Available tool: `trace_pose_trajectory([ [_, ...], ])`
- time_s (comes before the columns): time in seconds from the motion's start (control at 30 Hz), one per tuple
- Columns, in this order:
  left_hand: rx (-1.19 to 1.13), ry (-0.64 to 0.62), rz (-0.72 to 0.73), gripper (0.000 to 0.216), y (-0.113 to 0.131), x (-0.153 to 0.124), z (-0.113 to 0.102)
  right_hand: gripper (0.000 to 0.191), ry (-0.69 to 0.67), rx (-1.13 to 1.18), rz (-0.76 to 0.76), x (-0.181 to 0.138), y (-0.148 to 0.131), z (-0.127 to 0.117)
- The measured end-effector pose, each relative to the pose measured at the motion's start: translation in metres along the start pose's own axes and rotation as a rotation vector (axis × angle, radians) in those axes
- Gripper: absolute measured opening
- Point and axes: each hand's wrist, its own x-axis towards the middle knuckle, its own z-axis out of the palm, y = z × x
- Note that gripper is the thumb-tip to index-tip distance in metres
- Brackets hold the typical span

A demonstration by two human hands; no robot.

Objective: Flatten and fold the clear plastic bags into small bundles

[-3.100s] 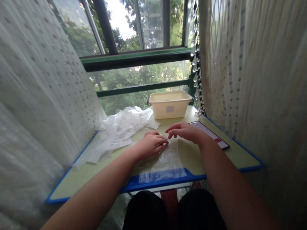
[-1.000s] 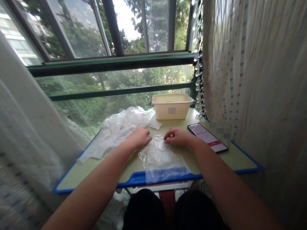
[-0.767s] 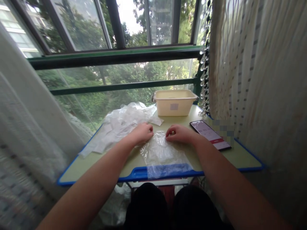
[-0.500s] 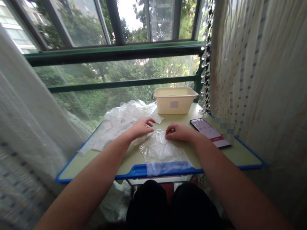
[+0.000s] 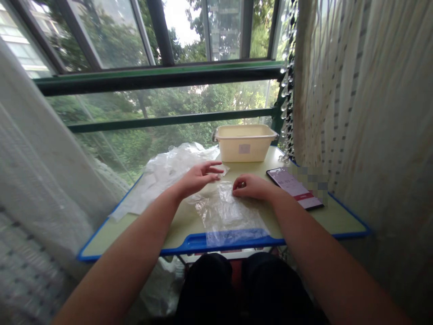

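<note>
A clear, crinkled plastic bag (image 5: 233,216) lies flat in front of me, its near end over the table's blue front edge. My left hand (image 5: 199,177) hovers just beyond the bag's far left corner, its fingers stretched and apart with nothing between them. At the bag's upper right edge, my right hand (image 5: 252,186) is closed, with thumb and fingertips curled together against the plastic. Those fingertips partly hide the edge they pinch. Beyond and left of my left hand spreads a heap of thin, whitish plastic bags (image 5: 169,169).
A cream plastic bin (image 5: 230,151) with a small label stands at the back of the table (image 5: 338,221). To the right lies a phone (image 5: 294,187) with its screen lit. Curtains (image 5: 382,117) hang on both sides, and a green window rail (image 5: 176,119) crosses behind.
My left hand has risen slightly away from the bag, and its fingers have straightened and spread. My right hand stays at the bag's edge. The view has shifted a little.
</note>
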Motion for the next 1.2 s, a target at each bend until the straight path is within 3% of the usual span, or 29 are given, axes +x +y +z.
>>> trace_pose_trajectory([
  [0.2, 0.135, -0.180, -0.018, 0.033, 0.012, -0.007, -0.005, 0.023, 0.002, 0.019, 0.027, -0.001, -0.001, 0.000],
  [0.5, 0.176, -0.434, -0.055, 0.024, 0.026, -0.016, -0.012, 0.022, 0.016, 0.039, 0.025, 0.002, 0.003, 0.003],
  [0.57, 0.164, -0.411, -0.056, 0.023, 0.026, -0.015, -0.012, 0.022, 0.018, 0.039, 0.029, 0.002, 0.004, 0.004],
  [0.67, 0.152, -0.210, 0.004, 0.024, 0.021, -0.012, -0.011, 0.021, 0.019, 0.041, 0.028, 0.003, 0.005, 0.004],
  [0.77, 0.404, -0.026, 0.053, 0.028, 0.011, -0.008, -0.010, 0.021, 0.025, 0.043, 0.018, 0.004, 0.006, 0.005],
  [0.9, 0.714, -0.159, -0.008, 0.026, 0.000, -0.005, -0.008, 0.021, 0.028, 0.028, 0.024, 0.003, 0.006, 0.004],
  [1.07, 0.726, -0.264, 0.050, 0.021, -0.007, -0.003, -0.005, 0.020, 0.030, 0.006, 0.014, 0.002, 0.003, 0.003],
  [1.2, 0.720, -0.292, 0.085, 0.019, -0.011, -0.002, -0.004, 0.024, 0.115, -0.009, -0.039, 0.000, -0.001, 0.001],
])
